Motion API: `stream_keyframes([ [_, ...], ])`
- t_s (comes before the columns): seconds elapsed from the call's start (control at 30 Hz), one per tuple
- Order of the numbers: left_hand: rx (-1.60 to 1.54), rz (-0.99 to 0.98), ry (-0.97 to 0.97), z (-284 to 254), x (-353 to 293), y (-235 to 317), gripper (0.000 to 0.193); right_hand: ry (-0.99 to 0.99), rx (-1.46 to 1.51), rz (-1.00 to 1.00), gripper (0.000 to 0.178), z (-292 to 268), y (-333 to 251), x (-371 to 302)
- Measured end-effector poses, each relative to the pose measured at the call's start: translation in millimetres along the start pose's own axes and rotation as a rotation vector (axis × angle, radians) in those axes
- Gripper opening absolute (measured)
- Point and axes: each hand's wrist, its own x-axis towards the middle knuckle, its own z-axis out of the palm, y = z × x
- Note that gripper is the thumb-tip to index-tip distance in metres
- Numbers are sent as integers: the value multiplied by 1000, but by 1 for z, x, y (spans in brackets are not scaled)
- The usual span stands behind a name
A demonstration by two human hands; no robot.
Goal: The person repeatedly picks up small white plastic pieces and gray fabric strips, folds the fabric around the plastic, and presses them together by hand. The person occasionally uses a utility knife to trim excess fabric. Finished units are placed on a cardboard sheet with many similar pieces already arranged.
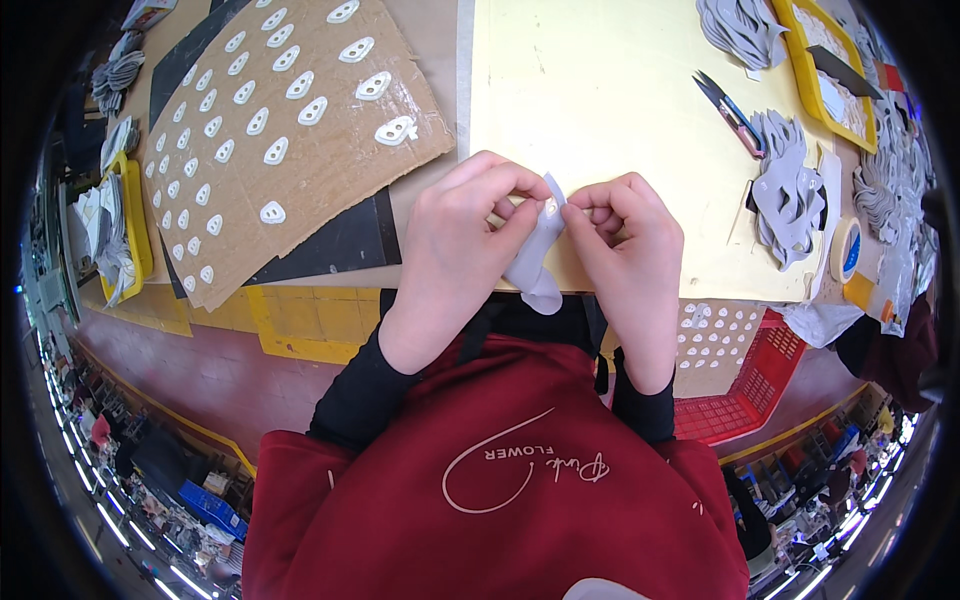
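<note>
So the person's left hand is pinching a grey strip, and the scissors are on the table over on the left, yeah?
Not quite: the head view shows the scissors over on the right of the table. The left hand is indeed pinching a grey strip.

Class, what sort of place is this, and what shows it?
Probably a garment or shoe workshop: heaped grey cut pieces, thread snips and a cardboard sheet bearing rows of white parts.
</note>
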Motion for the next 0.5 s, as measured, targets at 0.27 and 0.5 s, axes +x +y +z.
stream_keyframes([
  [0.27, 2, 8, 19, 1, 0, 0, 7, 13, -47, 9, 8, 2, -3, 1],
  [0.5, -12, 17, 19, 0, 1, 1, 8, 7, -153, 13, 10, 4, -8, 4],
])
